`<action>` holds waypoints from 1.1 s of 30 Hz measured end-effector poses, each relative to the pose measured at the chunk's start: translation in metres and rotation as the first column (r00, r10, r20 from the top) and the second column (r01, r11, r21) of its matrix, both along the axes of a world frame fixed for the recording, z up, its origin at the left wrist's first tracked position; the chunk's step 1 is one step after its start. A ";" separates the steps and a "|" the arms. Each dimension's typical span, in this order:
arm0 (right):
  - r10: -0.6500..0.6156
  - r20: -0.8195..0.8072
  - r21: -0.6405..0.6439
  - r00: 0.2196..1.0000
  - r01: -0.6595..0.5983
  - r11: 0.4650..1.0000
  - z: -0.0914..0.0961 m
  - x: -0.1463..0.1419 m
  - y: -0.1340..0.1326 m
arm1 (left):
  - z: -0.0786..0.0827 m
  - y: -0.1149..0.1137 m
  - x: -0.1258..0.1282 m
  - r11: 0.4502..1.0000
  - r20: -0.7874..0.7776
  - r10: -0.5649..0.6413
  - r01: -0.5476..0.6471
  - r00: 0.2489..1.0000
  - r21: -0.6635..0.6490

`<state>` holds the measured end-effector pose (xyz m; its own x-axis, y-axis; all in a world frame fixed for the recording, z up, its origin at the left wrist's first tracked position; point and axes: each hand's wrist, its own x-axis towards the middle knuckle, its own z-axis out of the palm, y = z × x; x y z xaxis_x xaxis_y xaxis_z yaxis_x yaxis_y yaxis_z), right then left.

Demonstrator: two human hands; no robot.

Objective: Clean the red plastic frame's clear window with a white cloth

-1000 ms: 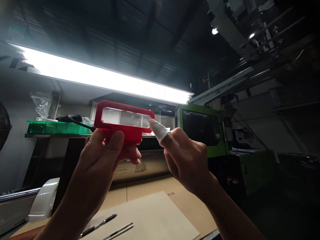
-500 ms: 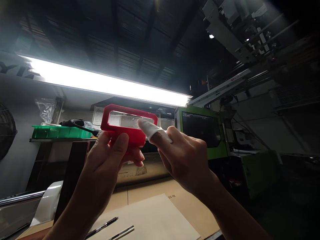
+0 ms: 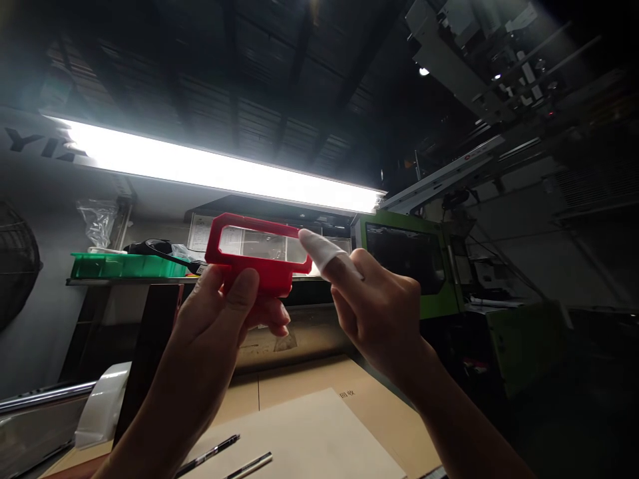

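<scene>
A dim workshop seen from a head-worn camera tilted upward, described from left to right. At far left, a green tray (image 3: 127, 265) sits on a high shelf (image 3: 120, 281), with a crumpled clear plastic bag (image 3: 98, 221) above it and a dark object resting just right of the tray. A long bright strip light (image 3: 219, 171) runs across the upper left and centre.

Left of centre, the person's left hand (image 3: 219, 332) is raised in front of the shelf. Its fingers (image 3: 243, 293) are closed around the solid lower part of a red plastic frame (image 3: 259, 256), thumb on the near side and the other fingers behind. The frame is a long flat rectangle with cut corners and a clear window in its middle, held upright against the light, just below the strip light.

Right of it, the right hand (image 3: 379, 313) is loosely curled, holding nothing. Its index finger is stretched out and wears a white finger cot (image 3: 319, 249), whose tip touches the right end of the frame.

Below the hands, near the camera, a tan tabletop (image 3: 309, 379) carries a pale sheet of paper (image 3: 309, 439) and two pens (image 3: 224, 456) lying side by side at lower left.

At right stands a green machine (image 3: 414, 266) with a dark window, and grey machinery hangs overhead at far right.
</scene>
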<state>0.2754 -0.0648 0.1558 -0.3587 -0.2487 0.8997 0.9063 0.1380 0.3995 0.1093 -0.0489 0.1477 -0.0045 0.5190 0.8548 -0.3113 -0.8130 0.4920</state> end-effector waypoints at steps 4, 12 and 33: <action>-0.103 0.060 0.014 0.993 0.102 0.995 0.002 -0.005 0.002 | -0.002 0.003 0.000 1.000 -0.023 0.005 -0.005 1.000 0.028; 0.407 -0.208 -0.228 0.890 -0.449 0.864 0.007 0.003 0.005 | -0.003 0.003 0.000 0.999 -0.019 -0.028 0.028 0.999 0.036; 0.534 -0.839 -0.415 -0.105 -0.511 -0.753 0.018 -0.006 0.046 | -0.004 -0.003 0.002 0.991 -0.027 -0.126 0.125 0.992 -0.048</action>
